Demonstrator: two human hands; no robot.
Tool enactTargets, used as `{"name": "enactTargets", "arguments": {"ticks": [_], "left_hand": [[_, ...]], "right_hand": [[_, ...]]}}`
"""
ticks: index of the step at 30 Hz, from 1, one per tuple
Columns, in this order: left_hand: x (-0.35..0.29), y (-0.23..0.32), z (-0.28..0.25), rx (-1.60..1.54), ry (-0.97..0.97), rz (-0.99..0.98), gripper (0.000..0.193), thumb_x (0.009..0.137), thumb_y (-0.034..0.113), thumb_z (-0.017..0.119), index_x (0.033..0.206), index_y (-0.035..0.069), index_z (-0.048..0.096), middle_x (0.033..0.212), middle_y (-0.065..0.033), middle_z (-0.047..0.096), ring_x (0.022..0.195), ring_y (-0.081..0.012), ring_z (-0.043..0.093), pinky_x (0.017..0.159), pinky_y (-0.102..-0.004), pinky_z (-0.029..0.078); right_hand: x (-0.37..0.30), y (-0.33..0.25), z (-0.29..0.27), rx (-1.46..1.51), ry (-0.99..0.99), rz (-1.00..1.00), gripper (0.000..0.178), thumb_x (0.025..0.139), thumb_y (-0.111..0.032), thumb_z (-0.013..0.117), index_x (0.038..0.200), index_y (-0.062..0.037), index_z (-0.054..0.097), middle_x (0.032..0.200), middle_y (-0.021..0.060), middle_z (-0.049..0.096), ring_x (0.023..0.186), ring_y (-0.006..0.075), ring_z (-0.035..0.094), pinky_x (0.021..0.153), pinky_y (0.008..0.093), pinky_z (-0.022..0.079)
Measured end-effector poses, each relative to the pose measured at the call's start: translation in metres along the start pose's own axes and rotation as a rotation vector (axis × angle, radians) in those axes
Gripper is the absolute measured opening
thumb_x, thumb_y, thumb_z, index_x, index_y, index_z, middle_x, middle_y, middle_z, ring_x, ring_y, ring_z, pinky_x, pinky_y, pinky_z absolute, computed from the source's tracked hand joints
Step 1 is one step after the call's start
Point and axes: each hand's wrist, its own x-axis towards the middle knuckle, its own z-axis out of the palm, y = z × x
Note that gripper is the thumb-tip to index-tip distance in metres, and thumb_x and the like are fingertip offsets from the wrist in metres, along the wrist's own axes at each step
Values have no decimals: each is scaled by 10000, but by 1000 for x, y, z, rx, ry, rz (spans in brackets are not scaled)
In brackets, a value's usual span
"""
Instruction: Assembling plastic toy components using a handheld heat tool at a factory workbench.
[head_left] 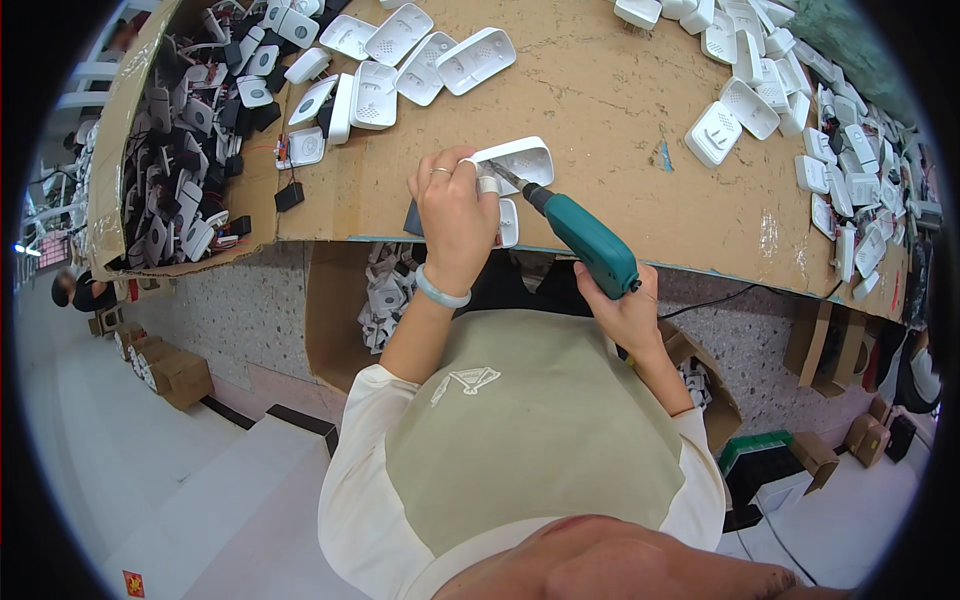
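Observation:
My left hand (pixel 455 212) has its fingers closed on the left end of a white plastic housing (pixel 532 160), an open tray-like shell, near the table's front edge. In my right hand (pixel 628 312) is a teal electric screwdriver (pixel 592 242), gripped at its rear end. Its thin bit points up and left into the hollow of the housing, close to my left fingertips. Whether the tip sits on a screw cannot be made out. Just below the housing lies a smaller white plastic part (pixel 509 222), partly behind my left hand. A dark piece (pixel 413 218) shows beside my left wrist.
A cardboard-sided bin (pixel 130 150) at left holds jumbled white units, black blocks and wires. Loose white shells (pixel 478 60) lie at the back; more white shells (pixel 715 133) pile up at right. Cartons stand under the table, and a black cable (pixel 710 300) hangs along its front edge.

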Motion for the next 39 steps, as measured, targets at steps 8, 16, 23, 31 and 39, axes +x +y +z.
{"name": "enactTargets", "arguments": {"ticks": [8,16,23,31,39], "left_hand": [[0,0,1,14,0,4,106,692,-2,685,792,-24,658,1028,-105,685,965,-313,587,871,-414,423],[0,0,1,6,1,-5,106,684,-4,681,786,-20,655,1027,-104,684,962,-312,585,867,-414,425],[-1,0,2,16,3,-2,114,686,-6,678,798,-17,660,1024,-108,683,975,-315,583,874,-421,423],[-2,1,0,-24,-43,-29,164,670,-35,641,833,-43,650,1072,-150,658,1042,-338,559,918,-440,389],[1,1,2,-19,-50,-26,151,670,-33,644,821,-43,645,1073,-153,657,1044,-343,556,925,-440,393]], "right_hand": [[1,1,1,18,-2,-2,162,828,-8,708,969,0,630,724,118,645,620,185,630,630,271,494],[2,-4,1,29,-13,12,159,821,18,690,963,7,619,727,118,641,618,192,628,626,271,493],[1,0,1,17,-2,0,155,823,15,692,961,12,619,735,119,649,622,181,630,627,268,493],[-15,2,-5,129,59,189,156,836,-31,723,976,8,667,700,32,630,616,76,543,605,238,455],[-39,-5,-25,409,192,284,417,854,126,613,1256,31,560,1143,136,663,563,77,523,505,238,440]]}}
